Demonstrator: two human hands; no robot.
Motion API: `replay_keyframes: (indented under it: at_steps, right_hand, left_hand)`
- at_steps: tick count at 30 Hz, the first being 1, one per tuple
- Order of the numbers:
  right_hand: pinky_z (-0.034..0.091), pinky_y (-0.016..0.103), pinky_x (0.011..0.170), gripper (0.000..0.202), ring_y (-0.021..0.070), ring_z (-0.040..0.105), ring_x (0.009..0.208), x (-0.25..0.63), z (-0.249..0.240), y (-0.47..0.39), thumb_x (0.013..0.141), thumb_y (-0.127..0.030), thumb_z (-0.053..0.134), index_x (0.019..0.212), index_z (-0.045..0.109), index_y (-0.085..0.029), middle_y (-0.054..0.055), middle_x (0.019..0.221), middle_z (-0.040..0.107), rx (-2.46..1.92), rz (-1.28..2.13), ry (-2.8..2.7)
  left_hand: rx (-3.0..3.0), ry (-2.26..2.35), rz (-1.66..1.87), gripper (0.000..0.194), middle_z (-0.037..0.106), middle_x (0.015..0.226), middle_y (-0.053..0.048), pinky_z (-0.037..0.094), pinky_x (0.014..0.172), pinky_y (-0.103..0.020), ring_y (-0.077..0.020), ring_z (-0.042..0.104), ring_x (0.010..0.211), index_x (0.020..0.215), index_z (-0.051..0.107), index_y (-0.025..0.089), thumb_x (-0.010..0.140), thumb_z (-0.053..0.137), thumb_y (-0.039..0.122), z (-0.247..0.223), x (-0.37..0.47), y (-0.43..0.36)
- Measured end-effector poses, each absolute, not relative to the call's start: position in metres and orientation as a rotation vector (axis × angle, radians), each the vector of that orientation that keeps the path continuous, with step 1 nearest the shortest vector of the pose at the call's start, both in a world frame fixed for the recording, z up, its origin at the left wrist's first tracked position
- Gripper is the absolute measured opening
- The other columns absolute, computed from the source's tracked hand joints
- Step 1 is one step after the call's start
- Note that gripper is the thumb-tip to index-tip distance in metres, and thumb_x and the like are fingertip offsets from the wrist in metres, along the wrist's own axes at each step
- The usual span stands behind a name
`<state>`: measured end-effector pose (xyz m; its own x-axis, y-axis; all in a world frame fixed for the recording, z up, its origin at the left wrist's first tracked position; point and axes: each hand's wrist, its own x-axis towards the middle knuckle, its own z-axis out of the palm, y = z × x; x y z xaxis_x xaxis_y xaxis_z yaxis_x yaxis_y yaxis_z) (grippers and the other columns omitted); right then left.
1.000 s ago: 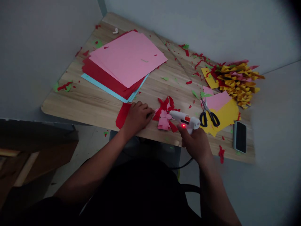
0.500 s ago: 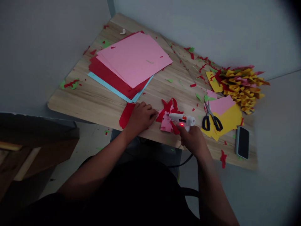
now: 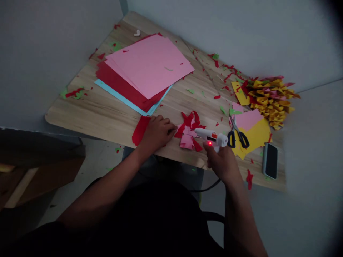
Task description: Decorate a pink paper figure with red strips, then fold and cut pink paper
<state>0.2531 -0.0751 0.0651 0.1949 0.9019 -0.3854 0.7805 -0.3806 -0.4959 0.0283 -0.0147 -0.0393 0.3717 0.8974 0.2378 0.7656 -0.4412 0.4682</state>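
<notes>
Head view: right hand (image 3: 224,161) grips white glue gun (image 3: 207,133) close by paper cutout (image 3: 187,139); left hand (image 3: 158,131) pinches cutout's edge; table (image 3: 80,116) bears scissors (image 3: 235,128), stacked sheets (image 3: 150,67).

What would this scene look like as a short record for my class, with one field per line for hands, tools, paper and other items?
Left hand: over red paper, fingertips at the cutouts' edge; grip unclear
Right hand: holding a white glue gun, red light lit
Between hands: red and pink cutouts
Scissors: lying on pink and yellow paper
Paper stack: pink over red over light blue
Folded-paper bundle: mostly yellow, near the wall
Phone: dark screen
</notes>
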Motion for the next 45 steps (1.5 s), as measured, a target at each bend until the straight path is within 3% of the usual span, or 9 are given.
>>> replay_keyframes:
  at_steps: [6, 12, 24, 29, 32, 35, 38, 43, 45]
  right_hand:
    - [0.038, 0.028, 0.044, 0.056, 0.0167, 0.054, 0.039, 0.258, 0.072, -0.077, 0.085, -0.067, 0.052, 0.052, 0.054, -0.023, 0.003, 0.039, 0.057, -2.273, 0.942, -1.499]
    - [0.039, 0.027, 0.047, 0.063, 0.0149, 0.053, 0.039, 0.263, 0.05, -0.073, 0.087, -0.066, 0.048, 0.041, 0.051, -0.022, 0.004, 0.036, 0.053, -2.261, 1.036, -1.519]
    - [0.039, 0.025, 0.042, 0.057, 0.0159, 0.054, 0.037, 0.279, 0.025, -0.077, 0.085, -0.066, 0.054, 0.048, 0.052, -0.023, 0.003, 0.038, 0.055, -2.215, 1.13, -1.347]
    - [0.038, 0.026, 0.04, 0.052, 0.0153, 0.052, 0.036, 0.288, 0.023, -0.084, 0.084, -0.064, 0.057, 0.053, 0.054, -0.022, 0.001, 0.039, 0.054, -2.172, 1.114, -1.279]
    - [0.037, 0.025, 0.04, 0.045, 0.0141, 0.05, 0.038, 0.288, 0.028, -0.094, 0.084, -0.061, 0.061, 0.066, 0.06, -0.019, -0.003, 0.043, 0.052, -2.019, 1.095, -1.143]
    - [0.039, 0.024, 0.042, 0.037, 0.0124, 0.05, 0.041, 0.285, 0.032, -0.104, 0.087, -0.055, 0.063, 0.093, 0.066, -0.018, -0.007, 0.049, 0.052, -1.698, 1.127, -0.978]
    - [0.048, 0.026, 0.051, 0.036, 0.0143, 0.06, 0.056, 0.271, 0.035, -0.11, 0.091, -0.049, 0.062, 0.114, 0.064, -0.022, -0.003, 0.069, 0.064, -1.437, 1.193, -0.915]
    - [0.057, 0.036, 0.08, 0.022, 0.0202, 0.069, 0.087, 0.202, 0.041, -0.102, 0.095, -0.042, 0.06, 0.107, 0.066, -0.024, 0.006, 0.102, 0.074, -1.131, 1.408, -1.104]
    - [0.056, 0.037, 0.085, 0.029, 0.0208, 0.069, 0.093, 0.157, 0.039, -0.09, 0.091, -0.036, 0.066, 0.117, 0.063, -0.024, 0.006, 0.106, 0.073, -1.011, 1.483, -1.206]
  left_hand:
    - [2.355, 1.466, 0.646, 0.023, 0.073, 0.089, -0.005, 0.037, 0.081, -0.041, -0.0256, 0.057, 0.089, 0.101, 0.079, 0.023, 0.097, 0.059, 0.034, -0.035, 0.028, -0.016]
    - [2.316, 1.445, 0.629, 0.025, 0.074, 0.091, -0.003, 0.037, 0.081, -0.039, -0.0233, 0.057, 0.089, 0.103, 0.077, 0.023, 0.099, 0.056, 0.034, -0.033, 0.025, -0.015]
    - [2.257, 1.508, 0.453, 0.024, 0.075, 0.093, -0.006, 0.037, 0.083, -0.041, -0.0268, 0.06, 0.094, 0.098, 0.078, 0.022, 0.095, 0.058, 0.033, -0.027, 0.03, -0.01]
    - [2.254, 1.507, 0.388, 0.022, 0.075, 0.089, -0.006, 0.04, 0.078, -0.039, -0.0267, 0.061, 0.089, 0.093, 0.079, 0.022, 0.092, 0.059, 0.03, -0.012, 0.032, -0.006]
    - [2.249, 1.499, 0.408, 0.022, 0.074, 0.09, -0.005, 0.042, 0.077, -0.036, -0.0232, 0.063, 0.086, 0.098, 0.079, 0.023, 0.091, 0.058, 0.027, -0.003, 0.031, -0.004]
    - [2.093, 1.492, 0.695, 0.026, 0.071, 0.091, -0.003, 0.046, 0.077, -0.031, -0.0178, 0.062, 0.081, 0.108, 0.076, 0.022, 0.089, 0.059, 0.023, 0.01, 0.025, -0.003]
    - [1.844, 1.464, 0.996, 0.023, 0.066, 0.081, 0.001, 0.046, 0.07, -0.027, -0.0136, 0.058, 0.071, 0.107, 0.075, 0.022, 0.088, 0.062, 0.026, 0.031, 0.011, -0.009]
    - [1.543, 1.55, 1.234, 0.021, 0.057, 0.064, 0.004, 0.041, 0.058, -0.024, -0.0117, 0.051, 0.058, 0.101, 0.073, 0.021, 0.087, 0.068, 0.036, 0.069, -0.034, -0.038]
    - [1.462, 1.637, 1.204, 0.02, 0.05, 0.053, 0.006, 0.037, 0.052, -0.025, -0.0122, 0.047, 0.051, 0.089, 0.07, 0.021, 0.088, 0.066, 0.042, 0.079, -0.056, -0.053]
